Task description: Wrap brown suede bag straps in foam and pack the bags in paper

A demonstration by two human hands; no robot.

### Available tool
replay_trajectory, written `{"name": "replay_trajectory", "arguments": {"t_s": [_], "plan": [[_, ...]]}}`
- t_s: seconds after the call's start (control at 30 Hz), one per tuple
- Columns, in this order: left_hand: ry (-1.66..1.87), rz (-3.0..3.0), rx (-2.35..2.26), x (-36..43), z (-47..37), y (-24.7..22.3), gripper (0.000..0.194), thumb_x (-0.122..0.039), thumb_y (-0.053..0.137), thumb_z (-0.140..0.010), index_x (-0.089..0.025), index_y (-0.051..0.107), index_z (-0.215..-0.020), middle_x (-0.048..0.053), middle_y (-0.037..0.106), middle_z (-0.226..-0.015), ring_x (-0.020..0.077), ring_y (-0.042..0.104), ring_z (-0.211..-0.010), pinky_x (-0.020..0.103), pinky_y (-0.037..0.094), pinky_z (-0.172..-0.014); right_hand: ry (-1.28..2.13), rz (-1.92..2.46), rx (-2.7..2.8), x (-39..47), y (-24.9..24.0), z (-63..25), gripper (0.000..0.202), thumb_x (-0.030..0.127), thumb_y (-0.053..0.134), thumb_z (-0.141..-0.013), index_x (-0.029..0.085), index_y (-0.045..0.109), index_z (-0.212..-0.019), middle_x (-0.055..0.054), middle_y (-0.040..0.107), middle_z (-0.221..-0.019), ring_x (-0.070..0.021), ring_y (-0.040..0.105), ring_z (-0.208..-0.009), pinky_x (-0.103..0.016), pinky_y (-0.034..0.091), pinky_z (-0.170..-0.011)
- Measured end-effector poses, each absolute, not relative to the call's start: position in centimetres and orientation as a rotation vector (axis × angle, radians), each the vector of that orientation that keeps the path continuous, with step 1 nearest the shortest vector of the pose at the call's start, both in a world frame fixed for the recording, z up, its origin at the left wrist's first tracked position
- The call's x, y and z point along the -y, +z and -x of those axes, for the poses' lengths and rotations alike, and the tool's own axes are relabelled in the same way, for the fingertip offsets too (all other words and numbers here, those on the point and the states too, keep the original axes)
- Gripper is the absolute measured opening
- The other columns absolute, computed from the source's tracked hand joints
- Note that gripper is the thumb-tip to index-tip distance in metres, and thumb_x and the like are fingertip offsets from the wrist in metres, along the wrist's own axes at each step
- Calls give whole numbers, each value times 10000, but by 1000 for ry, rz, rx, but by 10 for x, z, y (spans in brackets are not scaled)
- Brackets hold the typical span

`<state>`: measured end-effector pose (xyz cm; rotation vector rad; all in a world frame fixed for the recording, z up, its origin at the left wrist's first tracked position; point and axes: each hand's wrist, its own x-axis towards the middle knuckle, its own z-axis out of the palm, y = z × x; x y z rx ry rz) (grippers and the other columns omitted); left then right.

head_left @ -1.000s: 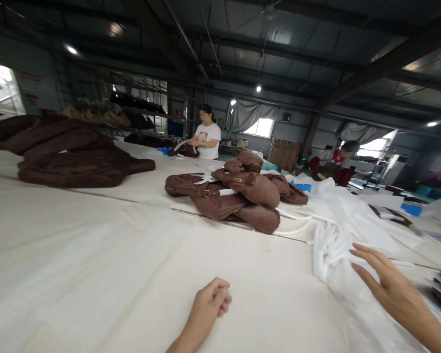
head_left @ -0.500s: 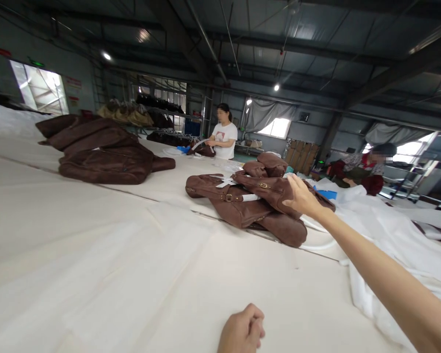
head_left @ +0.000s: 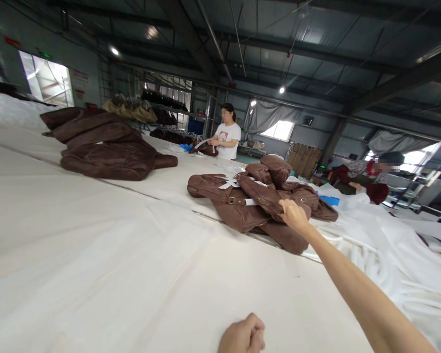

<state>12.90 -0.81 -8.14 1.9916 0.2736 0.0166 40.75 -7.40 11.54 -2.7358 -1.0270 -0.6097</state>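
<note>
My right hand [head_left: 294, 215] reaches across the table and is closed on the near end of a brown bag [head_left: 255, 192] with a brass-coloured buckle. This bag lies on top of a pile of similar brown bags. Beneath it a lower bag [head_left: 238, 215] shows a buckled strap and white wrapping. Two rounded brown pieces [head_left: 275, 169] sit at the back of the pile. Down at the lower edge of the view, my left hand [head_left: 243, 334] is curled into a loose fist above the pale table, with nothing visible in it.
Another heap of brown bags [head_left: 106, 147] lies on the table [head_left: 113, 245] at the left. White sheeting and strips [head_left: 382, 235] spread over the right side. A co-worker [head_left: 228, 135] stands across the table; another person [head_left: 371, 174] bends over at the right.
My right hand has come nearer and lower, and its fingers have closed on the top bag. That bag's near end has shifted toward me. The left hand stays about where it was.
</note>
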Motion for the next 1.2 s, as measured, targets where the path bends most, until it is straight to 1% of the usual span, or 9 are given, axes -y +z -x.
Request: {"name": "replay_trajectory", "arguments": {"t_s": [0.17,0.33,0.63,0.77,0.87,0.93,1.0,1.07,1.2], "plan": [[56,-1918,-262,10,-121,-66,196,-207,432,-830,-235,625,-817,-23,696,-723,139,612,-616,220,419,-634,-911,2515,689,107,198,-429,84,245,501,-868,222,562,-921,-60,617,-902,-232,575,-854,-313,433,-719],[107,-1975,-280,12,-117,-58,209,-204,415,-847,-239,621,-830,-24,680,-722,134,602,-629,219,383,-616,-932,1886,538,147,292,-421,163,157,709,-661,188,554,-703,58,528,-650,-132,481,-671,-246,377,-645],[154,-1894,-244,13,-116,-55,157,-246,419,-830,-222,574,-811,-33,639,-688,129,575,-618,223,391,-627,-930,1538,411,225,383,-334,241,64,737,-603,178,573,-737,60,556,-662,-104,487,-567,-258,396,-557],[188,-1702,-152,13,-111,-57,207,-349,491,-810,-195,597,-898,-8,639,-720,149,585,-662,249,441,-677,-865,1340,449,249,390,-293,252,13,745,-582,179,607,-713,37,610,-702,-110,552,-628,-269,478,-638],[182,-1511,-125,13,-102,-49,516,-499,614,-760,-162,586,-1150,100,681,-1072,202,631,-907,302,470,-830,-803,1254,483,263,381,-265,298,-45,704,-558,193,653,-730,4,688,-824,-135,628,-732,-328,530,-808],[115,-1362,-113,17,-95,-35,753,-608,666,-723,-201,490,-1331,155,537,-1388,250,586,-1132,350,454,-935,-722,1238,491,269,368,-248,332,-58,671,-565,204,679,-770,-10,721,-925,-151,657,-792,-372,538,-873],[62,-1211,-63,25,-89,-16,871,-691,677,-705,-276,404,-1421,138,359,-1552,282,485,-1298,403,420,-1016,-618,1220,476,273,350,-234,350,-57,657,-592,197,700,-829,-14,729,-985,-145,668,-830,-367,546,-892],[77,-1077,13,35,-85,6,856,-713,684,-705,-296,436,-1409,113,336,-1573,298,414,-1370,444,381,-1069,-522,1179,417,275,329,-223,357,-55,652,-634,179,714,-897,-12,728,-982,-125,672,-839,-312,558,-874],[266,-825,3,47,-77,36,669,-627,718,-749,-196,613,-1251,133,601,-1359,318,538,-1262,446,443,-1028,-355,1131,180,282,274,-211,361,-57,620,-727,180,722,-979,0,722,-896,-105,681,-779,-215,585,-769]]}}
